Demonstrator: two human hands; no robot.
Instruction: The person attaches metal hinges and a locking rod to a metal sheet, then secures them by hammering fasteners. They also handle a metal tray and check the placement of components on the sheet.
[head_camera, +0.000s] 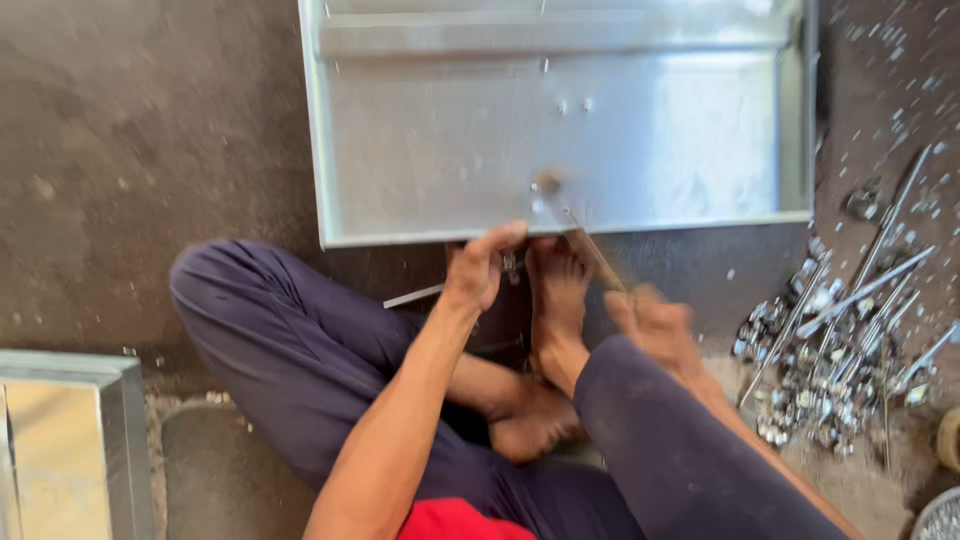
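1. Against the near lip of the galvanized sheet-metal tray (560, 120) my left hand (478, 265) sits, fingers curled over that edge and closed on it, pinning it with a small metal fitting just beside the thumb; what that fitting is I can't tell.
2. My right hand (655, 325) is below and right of the tray's near edge, blurred, fingers wrapped shut round the wooden handle of a hammer (580, 235).
3. Hammer: long axis runs diagonal, handle end low-right at my right hand, head up-left, resting on or just over the tray floor close to the near lip. Blur too heavy to say whether the head is touching.
4. My bare foot (558, 290) is braced at the tray's near edge, between the two hands.
5. Progress, my read: tray is already folded, walls up on all visible sides, a few rivets or dimples (575, 104) set mid-floor. Work at the near lip looks mid-way, the spot under the hammer head not clearly finished.
6. Right of the tray, on the floor: heap of shiny metal offcuts and rods (850, 340), well apart from my hands.
7. Left of the tray, low: another folded metal box (70, 440), untouched.
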